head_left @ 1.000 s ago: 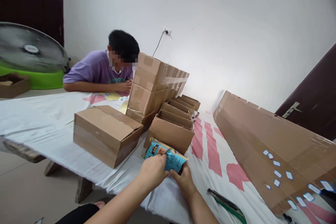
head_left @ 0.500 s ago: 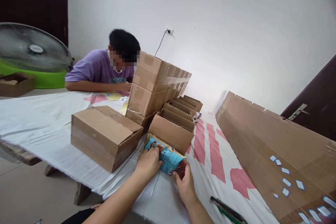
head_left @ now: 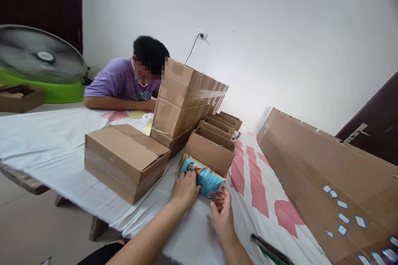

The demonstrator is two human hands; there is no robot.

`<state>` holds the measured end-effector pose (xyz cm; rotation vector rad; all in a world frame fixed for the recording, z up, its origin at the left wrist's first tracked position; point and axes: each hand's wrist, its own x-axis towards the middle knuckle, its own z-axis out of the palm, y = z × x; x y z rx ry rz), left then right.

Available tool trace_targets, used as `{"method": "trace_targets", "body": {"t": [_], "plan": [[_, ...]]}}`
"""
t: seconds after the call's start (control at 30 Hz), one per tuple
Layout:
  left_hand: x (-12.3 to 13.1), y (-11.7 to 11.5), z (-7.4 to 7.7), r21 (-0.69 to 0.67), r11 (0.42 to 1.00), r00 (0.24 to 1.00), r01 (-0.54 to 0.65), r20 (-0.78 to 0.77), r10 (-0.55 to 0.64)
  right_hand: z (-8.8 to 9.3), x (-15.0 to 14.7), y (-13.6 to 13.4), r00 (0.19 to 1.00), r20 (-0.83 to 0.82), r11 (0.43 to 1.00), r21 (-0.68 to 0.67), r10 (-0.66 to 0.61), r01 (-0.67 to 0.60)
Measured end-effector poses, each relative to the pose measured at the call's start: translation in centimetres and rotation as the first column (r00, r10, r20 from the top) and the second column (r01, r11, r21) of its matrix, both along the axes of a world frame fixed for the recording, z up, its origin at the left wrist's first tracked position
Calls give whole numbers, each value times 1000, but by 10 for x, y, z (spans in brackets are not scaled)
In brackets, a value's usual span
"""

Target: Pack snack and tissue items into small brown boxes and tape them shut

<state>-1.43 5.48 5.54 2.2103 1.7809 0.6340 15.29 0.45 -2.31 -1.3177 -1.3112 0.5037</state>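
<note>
A blue and yellow snack packet leans on its long side against the front of an open cardboard box. My left hand lies over the packet's left and middle part, fingers bent onto its face, thumb at its lower edge. Just off the packet's right end is my right hand, with fingers curled but apart and nothing between them. A closed cardboard carton stands to the left of my left hand. Near my right forearm lies a dark green-handled cutter.
Taped cartons are stacked behind the open boxes. A person in a purple shirt leans on the table at the far left, near a large fan. A cardboard sheet with small labels slopes along the right side.
My right hand has come away from the packet's right end, its fingers now apart. The left hand stays on the packet, which sits slightly further up and right in view.
</note>
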Motion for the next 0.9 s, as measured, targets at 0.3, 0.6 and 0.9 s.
{"method": "trace_targets", "body": {"t": [0.3,0.6,0.9], "plan": [[-10,-5,2,-53,993,995,103,4,-103,4,0,-3,999,50,999,-32,-19,20],[4,-33,4,-17,970,970,241,-22,-241,15,-5,-10,998,30,996,-74,60,-58],[9,-22,-2,-49,986,986,159,-34,-161,14,-5,-9,996,66,992,-112,67,-60]]}}
